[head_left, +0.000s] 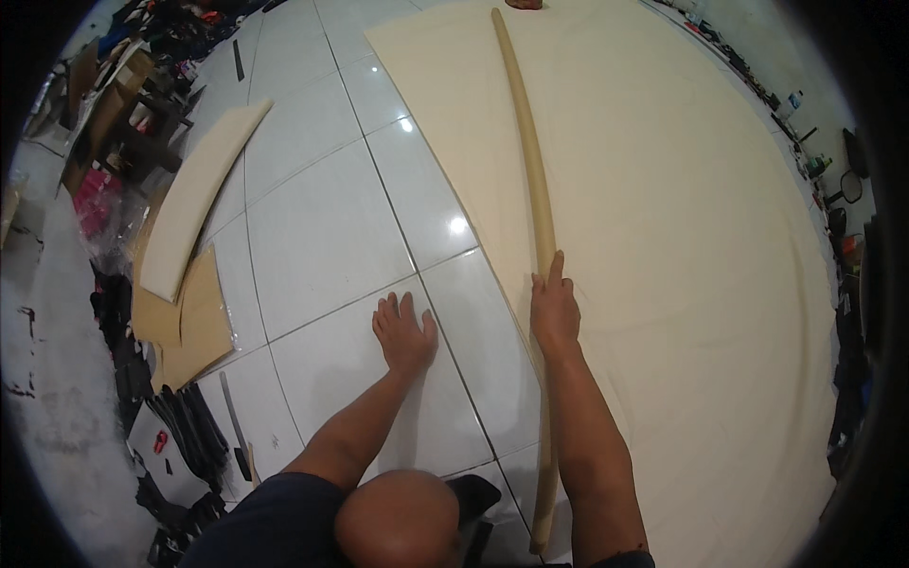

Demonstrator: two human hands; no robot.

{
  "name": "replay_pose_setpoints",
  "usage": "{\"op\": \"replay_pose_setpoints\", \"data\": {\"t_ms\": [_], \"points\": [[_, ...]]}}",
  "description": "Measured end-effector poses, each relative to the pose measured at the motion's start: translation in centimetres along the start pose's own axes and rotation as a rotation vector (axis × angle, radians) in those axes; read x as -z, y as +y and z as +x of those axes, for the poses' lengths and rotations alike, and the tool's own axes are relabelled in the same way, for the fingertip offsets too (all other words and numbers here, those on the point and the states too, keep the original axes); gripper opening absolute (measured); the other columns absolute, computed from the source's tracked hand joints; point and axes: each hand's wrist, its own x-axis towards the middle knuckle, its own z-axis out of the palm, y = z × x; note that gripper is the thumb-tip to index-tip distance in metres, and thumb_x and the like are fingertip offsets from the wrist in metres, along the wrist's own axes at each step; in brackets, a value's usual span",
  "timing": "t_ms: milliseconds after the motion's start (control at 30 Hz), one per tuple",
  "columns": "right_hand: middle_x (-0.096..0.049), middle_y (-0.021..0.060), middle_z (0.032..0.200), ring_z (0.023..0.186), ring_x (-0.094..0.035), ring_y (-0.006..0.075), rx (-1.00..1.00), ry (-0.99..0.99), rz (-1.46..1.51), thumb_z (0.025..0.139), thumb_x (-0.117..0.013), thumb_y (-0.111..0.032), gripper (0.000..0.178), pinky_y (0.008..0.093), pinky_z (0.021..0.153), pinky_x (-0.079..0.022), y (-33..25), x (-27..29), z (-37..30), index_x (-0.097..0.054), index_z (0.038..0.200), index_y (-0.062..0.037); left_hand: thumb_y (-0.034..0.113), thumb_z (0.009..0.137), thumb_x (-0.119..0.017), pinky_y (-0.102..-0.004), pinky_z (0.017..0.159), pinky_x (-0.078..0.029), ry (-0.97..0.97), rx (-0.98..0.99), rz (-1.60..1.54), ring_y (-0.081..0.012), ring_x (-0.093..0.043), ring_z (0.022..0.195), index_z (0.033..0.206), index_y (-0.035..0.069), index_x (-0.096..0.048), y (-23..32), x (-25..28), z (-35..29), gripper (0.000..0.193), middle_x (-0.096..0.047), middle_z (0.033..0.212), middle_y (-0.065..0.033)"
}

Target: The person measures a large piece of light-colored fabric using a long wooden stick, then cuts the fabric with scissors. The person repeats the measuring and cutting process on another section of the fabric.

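Glossy white tiles (312,237) are covering the floor, and a broad sheet of cream cloth (682,246) is spreading over its right side, wrinkling faintly in places. Along the cloth's left edge a long wooden stick (530,161) is lying lengthwise, its far part resting on the cloth and its near end (539,544) reaching past the edge, over the tiles. The right hand (556,317) is grasping the stick from above near its middle, the thumb lying on the left and the index finger pointing forward along the wood. The left hand (404,336) is holding nothing; it is leaning on the bare tiles, palm down, its fingers fanning out, well apart from the stick. Farther left, a pale curved strip (204,204) is lying partly over brown sheets (201,331). Black pieces (192,431) are sitting nearer, beside a small red object (160,442). Beyond them, a pink bag (98,204) is resting among clutter.
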Motion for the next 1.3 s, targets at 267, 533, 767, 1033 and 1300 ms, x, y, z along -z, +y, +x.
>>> {"op": "replay_pose_setpoints", "data": {"t_ms": [267, 533, 767, 1033, 1300], "points": [[-0.059, 0.0264, 0.112, 0.093, -0.068, 0.0394, 0.244, -0.139, 0.002, 0.1, -0.051, -0.035, 0.065, 0.0501, 0.08, -0.056, -8.6, -3.8, 4.4, -0.023, 0.155, -0.0117, 0.028, 0.089, -0.059, -0.0542, 0.114, -0.021, 0.007, -0.039, 0.018, -0.0435, -0.033, 0.136, 0.133, 0.0, -0.051, 0.5, -0.2, 0.0, 0.053, -0.042, 0.14, -0.0268], [-0.057, 0.0225, 0.12, 0.104, -0.063, 0.0395, 0.194, -0.125, -0.046, 0.102, -0.044, -0.04, 0.061, 0.0505, 0.088, -0.051, 3.1, 8.9, -0.8, -0.024, 0.155, -0.0161, 0.028, 0.091, -0.059, -0.0545, 0.114, -0.022, 0.094, -0.085, 0.04, -0.0425, -0.035, 0.134, 0.134, 0.0, -0.049, -0.6, -1.0, -0.4, 0.053, -0.043, 0.14, -0.0286], [-0.061, 0.0176, 0.118, 0.108, -0.059, 0.0356, 0.032, 0.19, -0.283, 0.1, -0.056, -0.03, 0.056, 0.0443, 0.092, -0.048, 19.8, 23.4, -17.5, -0.038, 0.148, -0.0087, 0.032, 0.092, -0.055, -0.0568, 0.111, -0.025, 0.035, -0.116, 0.136, -0.0456, -0.036, 0.133, 0.135, -0.001, -0.049, -1.2, -2.0, 0.5, 0.054, -0.045, 0.139, -0.0296], [-0.06, 0.0168, 0.107, 0.103, -0.059, 0.0335, -0.17, 0.179, -0.135, 0.1, -0.056, -0.03, 0.055, 0.0437, 0.088, -0.049, 26.4, 15.9, -28.3, -0.038, 0.149, -0.0127, 0.042, 0.091, -0.066, -0.0527, 0.113, -0.03, -0.288, -0.609, -0.262, -0.048, -0.034, 0.137, 0.145, -0.002, -0.039, 8.5, -1.1, -0.4, 0.075, -0.036, 0.148, -0.0316], [-0.053, 0.015, 0.119, 0.108, -0.055, 0.0313, -0.449, 0.177, -0.294, 0.098, -0.056, -0.032, 0.054, 0.0454, 0.086, -0.054, 33.6, 11.3, -35.5, -0.041, 0.148, -0.0179, 0.049, 0.093, -0.061, -0.0552, 0.117, -0.022, -0.449, -0.874, 0.005, -0.0496, -0.021, 0.144, 0.151, 0.006, -0.034, 14.4, -2.8, -3.1, 0.077, -0.023, 0.156, -0.0308]]}}
